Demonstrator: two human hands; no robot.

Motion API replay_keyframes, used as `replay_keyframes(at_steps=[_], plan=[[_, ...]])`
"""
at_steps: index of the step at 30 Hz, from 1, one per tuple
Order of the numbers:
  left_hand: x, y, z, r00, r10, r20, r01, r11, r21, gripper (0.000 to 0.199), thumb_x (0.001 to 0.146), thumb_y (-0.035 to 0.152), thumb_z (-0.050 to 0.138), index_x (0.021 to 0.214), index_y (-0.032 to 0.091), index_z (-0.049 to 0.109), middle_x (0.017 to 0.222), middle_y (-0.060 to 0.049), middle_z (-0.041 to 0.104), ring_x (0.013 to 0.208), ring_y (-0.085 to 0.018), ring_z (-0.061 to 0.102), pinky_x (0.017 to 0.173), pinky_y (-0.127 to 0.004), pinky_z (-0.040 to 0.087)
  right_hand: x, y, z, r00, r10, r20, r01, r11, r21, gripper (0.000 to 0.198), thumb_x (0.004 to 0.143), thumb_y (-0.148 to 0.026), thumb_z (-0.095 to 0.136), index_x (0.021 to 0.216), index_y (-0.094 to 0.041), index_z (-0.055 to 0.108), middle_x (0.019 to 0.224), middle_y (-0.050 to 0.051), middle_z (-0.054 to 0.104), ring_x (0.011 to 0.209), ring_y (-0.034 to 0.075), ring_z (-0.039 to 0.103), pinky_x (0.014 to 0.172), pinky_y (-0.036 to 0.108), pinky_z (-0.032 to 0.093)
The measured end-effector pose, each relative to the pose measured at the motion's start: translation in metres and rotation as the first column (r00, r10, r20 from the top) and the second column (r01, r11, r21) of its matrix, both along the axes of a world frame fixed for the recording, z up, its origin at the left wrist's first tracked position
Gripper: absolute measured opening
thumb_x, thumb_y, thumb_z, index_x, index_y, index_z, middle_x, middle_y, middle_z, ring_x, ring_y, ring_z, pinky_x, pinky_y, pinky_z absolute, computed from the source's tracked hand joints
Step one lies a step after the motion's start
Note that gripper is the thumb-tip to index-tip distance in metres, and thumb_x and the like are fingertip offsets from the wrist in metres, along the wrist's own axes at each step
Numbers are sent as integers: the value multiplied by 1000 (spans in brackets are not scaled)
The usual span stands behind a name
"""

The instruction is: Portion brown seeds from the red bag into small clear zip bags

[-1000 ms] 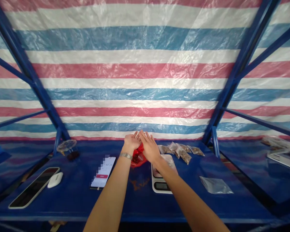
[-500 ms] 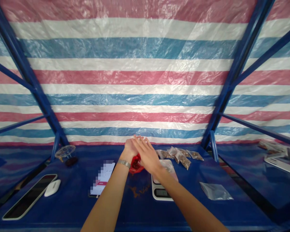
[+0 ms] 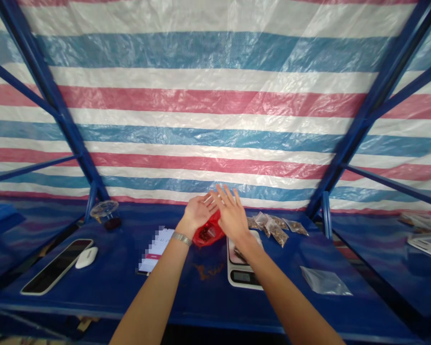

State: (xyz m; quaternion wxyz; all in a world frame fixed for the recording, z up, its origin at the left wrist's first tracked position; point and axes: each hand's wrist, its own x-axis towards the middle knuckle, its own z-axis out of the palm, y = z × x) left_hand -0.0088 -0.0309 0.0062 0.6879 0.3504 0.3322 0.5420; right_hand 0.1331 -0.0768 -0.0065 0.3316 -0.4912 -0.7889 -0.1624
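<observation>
1. Broadly, a glossy, crinkled striped sheet point(image 3: 215, 127) backs the smooth blue bench point(image 3: 204, 302).
2. Rectangular white-edged scale point(image 3: 241, 277), right of centre.
3. Left hand point(image 3: 199, 211), palm showing, and right hand point(image 3: 235, 218), back showing: fingers extended, clamped on nothing.
4. Crumpled, thin red bag point(image 3: 206, 235), dark bits inside, left of the scale.
5. Flat clear sachets point(image 3: 276, 233), right, beyond the scale.

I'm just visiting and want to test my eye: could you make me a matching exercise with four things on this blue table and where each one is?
Things
1. Crinkled red plastic bag
2. White rectangular digital scale
3. Flat clear plastic bag
4. Round clear plastic cup

Places
A. Partly hidden by the right forearm
B. Beside the left-hand blue metal post
C. Showing between the left hand and right hand
D. Farthest right of these four

Pairs: 1-C, 2-A, 3-D, 4-B
</observation>
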Motion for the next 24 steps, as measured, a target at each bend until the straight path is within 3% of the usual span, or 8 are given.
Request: replay_keyframes(at_steps=[2, 5, 9, 11, 14, 19, 22, 24], plan=[[-13, 3, 0, 999, 34, -43, -32, 999, 33, 16, 89, 20, 52, 96, 15, 65, 118, -20, 75, 104, -31, 75, 97, -50, 57, 31, 0, 3, 991, -52, -123, 48, 998, -35, 77, 74, 6, 48, 147, -16, 57, 158, 13, 50, 151, 33, 39, 126, 56, 24], [-23, -8, -13, 981, 160, -108, -143, 978, 150, 16, 88, 26, 56, 102, 20, 63, 104, -8, 78, 89, -20, 76, 87, -33, 57, 74, -6, 3, 950, -10, -311, -50, 982, -185, 58, 79, 3, 44, 125, -20, 72, 127, 9, 74, 121, 25, 67, 109, 43, 48], [-12, -26, -33, 967, 164, -194, -98, 945, 313, 12, 79, 25, 70, 90, 19, 67, 85, -3, 76, 74, -17, 71, 74, -27, 52, 111, -22, -2, 934, 65, -352, -192, 922, -337, 33, 93, -13, 49, 105, -23, 77, 110, 4, 79, 100, 21, 72, 90, 33, 54], [-3, -27, -40, 941, 165, -297, 0, 873, 488, 7, 83, 24, 66, 86, 18, 68, 83, -1, 73, 73, -16, 67, 75, -26, 51, 123, -29, -8, 945, 29, -325, -171, 892, -418, 26, 96, -23, 52, 102, -23, 77, 106, 4, 79, 93, 21, 71, 83, 32, 52], [10, -19, -47, 850, 230, -474, 182, 715, 674, 13, 91, 20, 55, 92, 20, 68, 90, -2, 72, 81, -16, 67, 80, -27, 51, 135, -34, -21, 968, -37, -247, -101, 846, -523, 24, 98, -32, 55, 91, -23, 76, 90, 3, 77, 78, 20, 66, 72, 30, 46], [15, -9, -54, 713, 410, -568, 290, 565, 772, 18, 98, 16, 47, 97, 21, 65, 94, -2, 70, 88, -15, 66, 84, -27, 50, 140, -33, -43, 977, -14, -214, -130, 755, -643, 13, 91, -30, 64, 86, -22, 73, 82, 1, 72, 76, 18, 64, 70, 29, 42], [10, -11, -57, 693, 457, -558, 348, 467, 813, 21, 100, 14, 45, 99, 21, 64, 97, -3, 69, 92, -15, 65, 86, -28, 50, 140, -30, -48, 970, -21, -243, -148, 739, -657, 10, 90, -24, 64, 84, -22, 71, 81, 1, 69, 75, 18, 62, 70, 29, 41], [6, -14, -59, 692, 457, -559, 375, 434, 819, 21, 100, 12, 45, 101, 20, 64, 98, -4, 68, 93, -15, 65, 87, -28, 49, 138, -29, -48, 953, -9, -304, -196, 748, -634, 10, 92, -25, 63, 84, -21, 69, 82, 0, 68, 76, 17, 61, 70, 29, 42]])
